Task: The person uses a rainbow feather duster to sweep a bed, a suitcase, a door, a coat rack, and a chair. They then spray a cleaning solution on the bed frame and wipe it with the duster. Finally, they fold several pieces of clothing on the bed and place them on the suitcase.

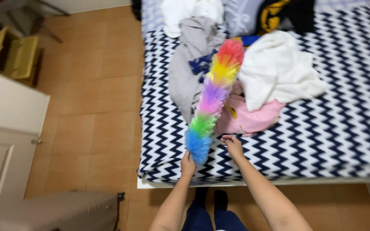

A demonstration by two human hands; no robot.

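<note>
At far left stand pale cabinet doors (5, 141) and a grey hard-shell suitcase (52, 211) on the tan tiled floor (95, 85).

My left hand (188, 164) sits at the near edge of the bed with the navy-and-white zigzag sheet (322, 128). Its fingers are closed around the base of the long fluffy rainbow-coloured duster (213, 98), whose handle is hidden in my fist. The duster lies along the sheet, pointing away from me, its red tip over the clothing pile.

Handling estimate: light, soft and springy in the bristles, probably stiff only along the core. Correct grip point is the handle end, where I hold it; the fluffy head would compress and slip.

My right hand (233, 144) rests just beside the blue end, fingers loosely curled on nothing that I can see.

Obstructions: a grey garment (189, 68) left of the duster, a pink garment (253, 117) and a white towel-like cloth (279, 68) right of it, dark and yellow clothes (283, 15) behind.
</note>
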